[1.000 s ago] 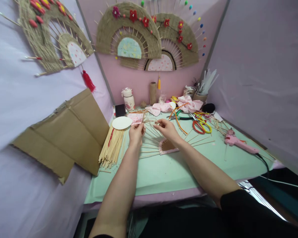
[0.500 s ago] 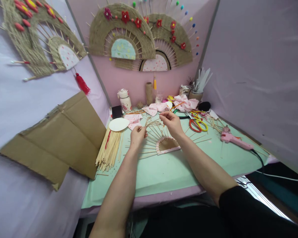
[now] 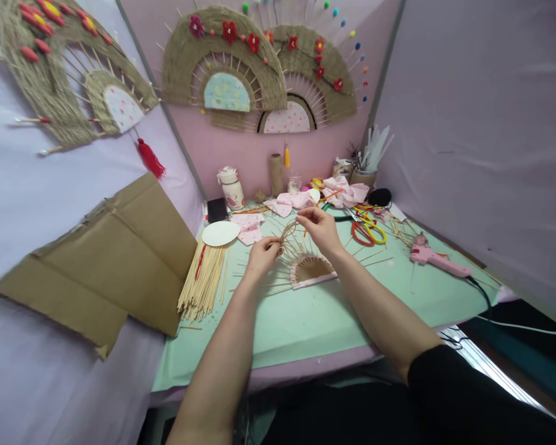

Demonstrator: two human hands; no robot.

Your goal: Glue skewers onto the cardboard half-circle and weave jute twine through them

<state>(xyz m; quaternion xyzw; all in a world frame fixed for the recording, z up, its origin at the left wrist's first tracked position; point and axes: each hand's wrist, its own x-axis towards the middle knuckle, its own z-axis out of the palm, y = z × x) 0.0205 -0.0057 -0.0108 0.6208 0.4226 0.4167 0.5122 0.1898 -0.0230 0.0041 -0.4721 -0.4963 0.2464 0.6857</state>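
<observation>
My left hand (image 3: 264,256) is closed on a small bundle of tan twine (image 3: 289,231), whose loops rise toward the other hand. Close by, my right hand (image 3: 320,228) pinches a strand of the same twine between thumb and fingertips. Below both hands a half-round fan frame (image 3: 312,269) lies on the table. It has a brown cardboard centre, a pink-and-white cloth edge and thin sticks radiating outward. My right forearm covers part of its right side.
Left of the frame are a bundle of bamboo sticks (image 3: 204,281), a white disc (image 3: 221,233) and folded cardboard (image 3: 97,259). Scissors (image 3: 364,233) and a pink glue gun (image 3: 438,259) lie right. A bottle (image 3: 232,188) and cardboard tube (image 3: 277,175) stand behind. Finished fans (image 3: 225,55) hang above.
My left hand has moved slightly right, closer to my right hand, and the twine loops have shifted right with it. My right hand keeps its pinch in nearly the same place.
</observation>
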